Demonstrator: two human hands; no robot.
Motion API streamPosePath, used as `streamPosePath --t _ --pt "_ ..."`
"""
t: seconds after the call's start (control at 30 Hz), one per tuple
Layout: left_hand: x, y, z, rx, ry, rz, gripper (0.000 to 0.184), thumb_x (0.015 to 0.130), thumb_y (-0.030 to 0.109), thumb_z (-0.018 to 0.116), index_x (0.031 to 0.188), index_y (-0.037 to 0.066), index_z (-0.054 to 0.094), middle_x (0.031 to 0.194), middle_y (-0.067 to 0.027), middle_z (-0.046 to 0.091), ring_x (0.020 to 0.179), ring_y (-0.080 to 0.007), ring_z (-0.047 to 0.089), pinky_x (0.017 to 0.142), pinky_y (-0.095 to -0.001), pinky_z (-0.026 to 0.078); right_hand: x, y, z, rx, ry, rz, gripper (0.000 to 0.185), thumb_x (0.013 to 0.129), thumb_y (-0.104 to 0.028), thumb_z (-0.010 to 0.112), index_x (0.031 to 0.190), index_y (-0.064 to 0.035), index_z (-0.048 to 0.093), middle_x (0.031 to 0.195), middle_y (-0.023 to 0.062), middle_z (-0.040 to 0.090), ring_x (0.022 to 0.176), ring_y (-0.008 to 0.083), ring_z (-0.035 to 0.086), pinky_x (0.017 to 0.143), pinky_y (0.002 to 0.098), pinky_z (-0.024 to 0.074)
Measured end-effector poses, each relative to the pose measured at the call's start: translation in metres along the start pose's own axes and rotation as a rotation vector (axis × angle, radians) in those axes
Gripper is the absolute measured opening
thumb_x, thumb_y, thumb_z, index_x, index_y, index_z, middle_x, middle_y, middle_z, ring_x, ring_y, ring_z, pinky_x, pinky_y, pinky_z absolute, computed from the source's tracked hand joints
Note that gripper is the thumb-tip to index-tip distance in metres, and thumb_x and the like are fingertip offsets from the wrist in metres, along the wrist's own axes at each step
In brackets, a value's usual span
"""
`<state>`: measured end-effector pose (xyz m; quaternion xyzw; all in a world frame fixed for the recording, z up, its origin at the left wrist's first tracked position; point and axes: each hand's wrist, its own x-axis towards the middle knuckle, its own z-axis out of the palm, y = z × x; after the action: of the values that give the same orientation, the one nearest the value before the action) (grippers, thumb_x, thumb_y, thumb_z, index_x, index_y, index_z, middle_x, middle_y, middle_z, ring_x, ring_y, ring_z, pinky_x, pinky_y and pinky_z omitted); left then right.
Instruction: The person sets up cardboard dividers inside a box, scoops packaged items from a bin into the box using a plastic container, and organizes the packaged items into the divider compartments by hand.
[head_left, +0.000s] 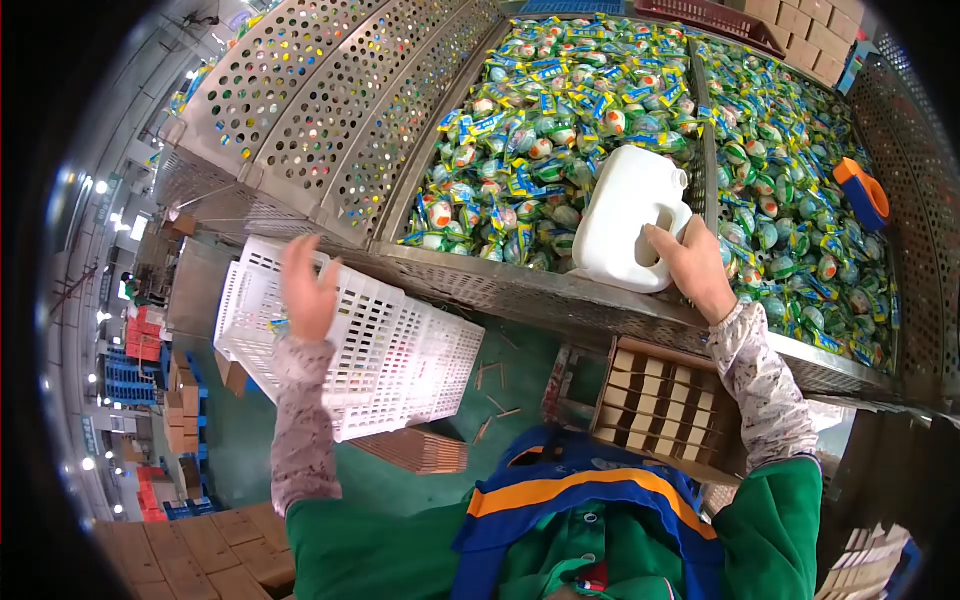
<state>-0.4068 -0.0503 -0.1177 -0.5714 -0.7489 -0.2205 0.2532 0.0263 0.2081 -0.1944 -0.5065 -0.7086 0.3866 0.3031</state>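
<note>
Nearest is the person's blue apron [590, 490] with an orange band, worn over green clothing, with patterned oversleeves [305, 420] on the forearms. Below the right forearm stands a cardboard box [715, 468] with cream and brown rows inside. Flat cardboard [425, 452] lies stacked on the green floor [240, 430], partly under a white slatted crate [435, 355]. The left hand [312, 300] is raised over that crate, slightly blurred, its fingers spread and grasping nothing, well apart from the jug.

Beyond the box, the right hand [695, 265] has its fingers closed around the handle of a white jug [620, 205]. The jug's body lies to the left of these fingers, at the near metal rim [500, 285] of the bin; its neck points away from the person.

Behind the jug, wrapped round pieces [540, 125] fill both compartments, with a metal divider [698, 90] between. An orange-and-blue tool [862, 195] sits in the right one. Farthest are a dark red crate [715, 22] and cardboard cartons [805, 35].
</note>
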Motion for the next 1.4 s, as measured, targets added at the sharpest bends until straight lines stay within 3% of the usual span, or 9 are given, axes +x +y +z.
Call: streamPosePath --t 0.17,0.33,0.4,0.47,0.67,0.8,1.07,1.17,1.4 --pt "0.051 0.092 0.107 -0.497 -0.309 0.131 0.044 0.081 0.017 0.077 0.117 -0.004 0.063 0.118 -0.0182 0.061 0.109 -0.0346 0.06 0.096 -0.0391 0.048 0.002 0.0 0.003 -0.018 0.002 0.116 0.062 0.081 -0.04 0.073 0.099 0.0175 0.056 0.091 0.0274 0.067 0.086 0.0326 0.069 0.076 0.0404 0.0536" --pt "0.099 0.139 0.199 0.08 -0.762 0.042 0.094 0.083 0.06 0.067 0.151 0.005 0.031 0.138 -0.0293 0.048 0.12 -0.0441 0.054 0.104 -0.0519 0.04 -0.012 -0.004 0.0 0.732 -0.233 0.353 0.038 0.087 -0.011 0.064 0.114 0.0145 0.055 0.103 0.0178 0.065 0.089 0.0267 0.067 0.078 0.04 0.0556" --pt "0.119 0.139 0.222 0.128 -0.868 -0.075 0.108 0.08 0.071 0.062 0.158 0.016 0.012 0.147 -0.0335 0.037 0.127 -0.0464 0.051 0.107 -0.0557 0.038 -0.014 -0.008 0.001 0.778 -0.151 0.437 0.031 0.087 -0.003 0.06 0.114 0.0138 0.056 0.103 0.0167 0.064 0.089 0.0281 0.067 0.077 0.0414 0.0561" --pt "0.141 0.134 0.231 -0.093 -0.916 -0.123 0.114 0.078 0.076 0.059 0.157 0.009 0.011 0.139 -0.0343 0.048 0.122 -0.0447 0.056 0.106 -0.0536 0.04 -0.008 0.007 0.009 0.865 -0.137 0.438 0.032 0.087 -0.002 0.06 0.113 0.0154 0.055 0.103 0.0182 0.064 0.086 0.0291 0.067 0.077 0.0433 0.0559" --pt "0.152 0.105 0.266 -0.357 -0.844 -0.163 0.112 0.074 0.069 0.07 0.15 0.0 0.025 0.141 -0.0327 0.047 0.13 -0.0436 0.049 0.109 -0.0462 0.039 0.002 0.029 0.023 0.811 -0.075 0.553 0.025 0.082 0.002 0.059 0.101 0.0189 0.058 0.097 0.0196 0.063 0.081 0.0309 0.066 0.069 0.0442 0.0549" --pt "0.131 0.113 0.273 -0.928 -0.721 -0.252 0.104 0.074 0.059 0.075 0.145 -0.004 0.034 0.138 -0.0276 0.052 0.127 -0.0404 0.052 0.108 -0.0411 0.039 0.0 0.018 0.025 0.864 -0.048 0.56 0.023 0.078 0.006 0.059 0.095 0.0197 0.059 0.097 0.022 0.062 0.08 0.0317 0.066 0.066 0.0442 0.055" --pt "0.125 0.124 0.254 -0.465 -0.893 -0.032 0.093 0.081 0.057 0.07 0.146 0.002 0.034 0.136 -0.0301 0.051 0.115 -0.0464 0.058 0.1 -0.0458 0.045 -0.006 -0.035 -0.012 0.789 -0.083 0.61 0.014 0.081 0.009 0.058 0.095 0.0097 0.061 0.09 0.0147 0.061 0.08 0.0265 0.064 0.071 0.0438 0.056" --pt "0.119 0.14 0.22 -0.2 -0.653 -0.109 0.094 0.08 0.063 0.069 0.149 0.011 0.032 0.123 -0.0282 0.051 0.101 -0.0492 0.06 0.093 -0.0528 0.047 -0.005 -0.045 -0.028 0.745 -0.174 0.572 0.013 0.089 -0.002 0.063 0.098 0.0085 0.061 0.093 0.0115 0.062 0.084 0.023 0.066 0.073 0.0402 0.0584" --pt "0.154 0.15 0.256 -0.24 -0.553 -0.094 0.116 0.071 0.07 0.073 0.156 0.012 0.019 0.143 -0.0344 0.04 0.115 -0.0519 0.053 0.099 -0.0522 0.045 -0.02 -0.054 0.006 0.88 0.042 0.523 0.023 0.089 0.002 0.057 0.111 0.0041 0.054 0.098 0.0117 0.061 0.085 0.0236 0.064 0.074 0.0403 0.0583"
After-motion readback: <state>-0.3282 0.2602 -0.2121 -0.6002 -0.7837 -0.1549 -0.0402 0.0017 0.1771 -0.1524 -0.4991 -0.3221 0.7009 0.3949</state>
